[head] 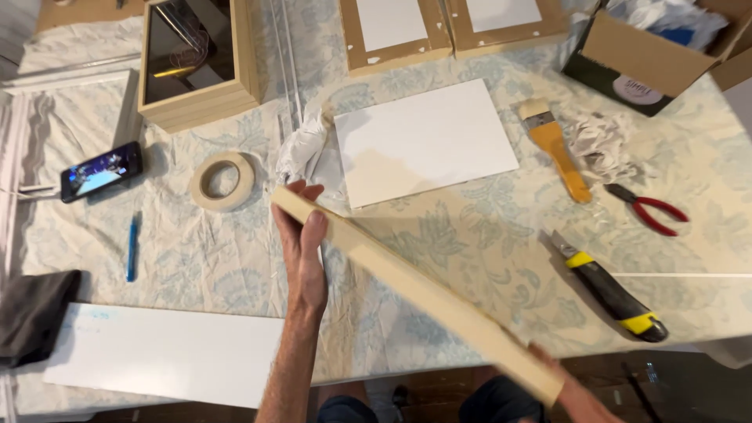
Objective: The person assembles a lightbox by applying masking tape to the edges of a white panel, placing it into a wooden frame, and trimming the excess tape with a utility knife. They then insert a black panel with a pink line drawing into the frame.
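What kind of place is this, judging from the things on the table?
Probably a home craft or framing workspace. A cloth-covered table bears tools: a paintbrush, a utility knife, pliers and a tape roll. Wooden frames lie at the far side, and both hands hold a pale wooden frame edge-on.

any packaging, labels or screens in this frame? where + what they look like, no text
Phone: left of the tape roll, lying flat on the cloth, black slab, screen lit blue.
Cardboard box: top right corner, open, brown flaps, dark side wall.
Round label: on the box's dark side, pale disc.
Neither the left hand nor the right hand touches any of them; both hold a pale wooden strip.
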